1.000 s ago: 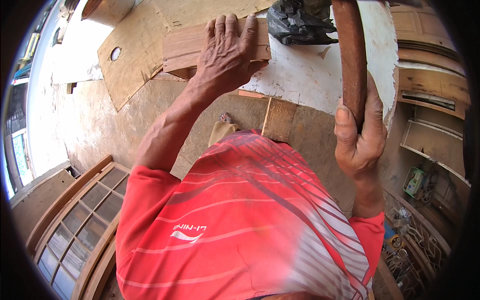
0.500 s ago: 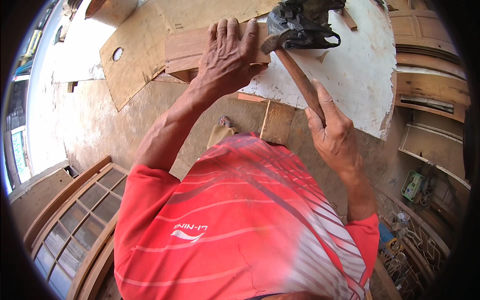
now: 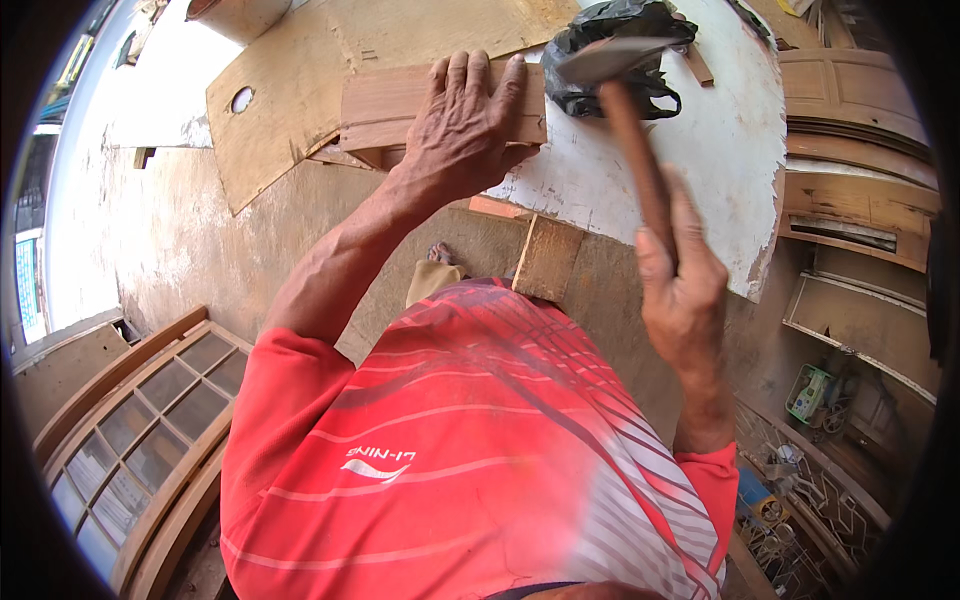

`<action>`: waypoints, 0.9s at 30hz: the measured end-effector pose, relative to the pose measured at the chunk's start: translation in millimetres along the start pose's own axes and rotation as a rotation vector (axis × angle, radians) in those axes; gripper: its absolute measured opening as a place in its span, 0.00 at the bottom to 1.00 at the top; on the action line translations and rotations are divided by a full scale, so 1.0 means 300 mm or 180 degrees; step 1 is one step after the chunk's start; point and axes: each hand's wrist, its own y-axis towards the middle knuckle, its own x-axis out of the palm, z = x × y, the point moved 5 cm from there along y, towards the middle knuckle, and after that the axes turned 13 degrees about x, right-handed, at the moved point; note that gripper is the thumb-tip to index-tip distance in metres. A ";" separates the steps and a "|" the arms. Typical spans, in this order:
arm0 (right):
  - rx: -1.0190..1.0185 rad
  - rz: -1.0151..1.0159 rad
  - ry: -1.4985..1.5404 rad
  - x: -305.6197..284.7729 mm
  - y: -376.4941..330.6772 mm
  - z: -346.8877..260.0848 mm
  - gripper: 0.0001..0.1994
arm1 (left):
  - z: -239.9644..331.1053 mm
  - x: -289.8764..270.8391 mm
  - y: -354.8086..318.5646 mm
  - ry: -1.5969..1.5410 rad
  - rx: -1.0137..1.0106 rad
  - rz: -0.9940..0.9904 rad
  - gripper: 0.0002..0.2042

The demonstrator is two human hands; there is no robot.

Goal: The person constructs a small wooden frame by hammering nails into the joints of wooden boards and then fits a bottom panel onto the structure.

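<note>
My left hand lies over a small brown wooden box, its fingers spread along the top board and its thumb bent at the near edge, holding the box. Below the board, a hollow shows on the near side. In my right hand is a hammer, gripped by its wooden handle. Its metal head is raised and smeared by motion, to the right of the box and in front of a black plastic bag in this view. No nail can be made out.
The box rests on a white worktop beside a plywood sheet with a round hole. A wood block juts toward me. Glazed wooden frames stand at lower left; wooden panels are stacked at right.
The hammer has lifted away from beside the box's right end, its head swinging up and right. My right hand has moved slightly down and right; my left hand stays on the box.
</note>
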 end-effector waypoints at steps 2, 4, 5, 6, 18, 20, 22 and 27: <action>-0.0036 0.0253 0.0897 -0.075 -0.014 -0.026 0.29 | -0.001 0.003 -0.010 -0.0071 -0.0061 -0.0033 0.47; -0.0356 0.0557 0.1397 -0.093 -0.025 -0.023 0.29 | 0.002 -0.006 -0.004 -0.0160 -0.0106 0.0015 0.45; -0.0547 0.0608 0.1068 -0.068 -0.025 -0.008 0.29 | 0.002 -0.005 0.001 -0.0183 -0.0114 -0.0050 0.45; -0.0604 0.0449 0.0273 -0.031 -0.020 0.023 0.29 | 0.001 -0.005 0.005 -0.0204 -0.0123 -0.0114 0.45; -0.0348 0.0377 0.0712 -0.012 -0.024 0.018 0.29 | 0.014 -0.010 -0.009 -0.0139 -0.0119 0.0107 0.46; 0.0061 -0.0574 -0.0877 0.093 -0.015 0.076 0.29 | 0.010 -0.015 -0.002 -0.0232 -0.0169 -0.0015 0.46; -0.0359 -0.0124 -0.0585 0.049 0.003 0.048 0.28 | -0.012 -0.021 0.025 -0.0121 -0.0151 0.0098 0.46; -0.0452 0.0636 0.1415 -0.062 -0.022 -0.063 0.27 | 0.018 -0.014 -0.018 -0.0127 -0.0162 0.0123 0.45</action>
